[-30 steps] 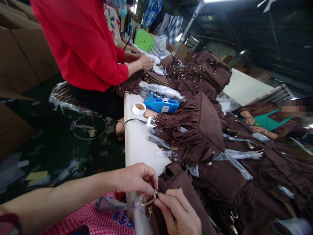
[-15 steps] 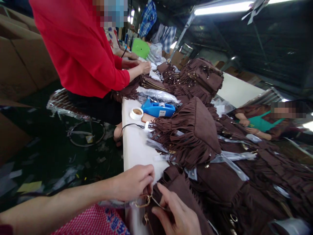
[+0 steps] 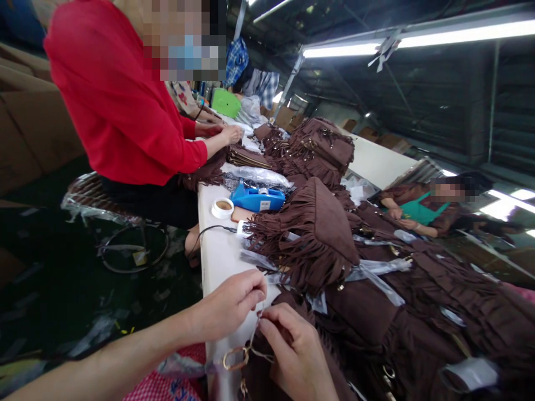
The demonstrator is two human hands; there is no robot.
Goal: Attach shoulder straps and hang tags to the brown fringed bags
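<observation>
My left hand is closed in a pinch over the white table edge. My right hand, also pinched, is just to its right and a little lower. A thin pale string runs between the fingertips of both hands and down to a gold metal ring. The ring hangs below my left hand, with a small gold chain or clasp under it. Beneath my right hand lies a dark brown suede-like bag, partly hidden by the hand. A fringed brown bag rests just beyond.
Farther along the white table are a blue tape dispenser, a round white tub and piles of brown bags. A person in red works at left; another in a green apron sits across.
My left hand has come up off the gold ring, which now hangs lower and free of the fingers. My right fingertips have closed in near the left ones on the string. The view has shifted.
</observation>
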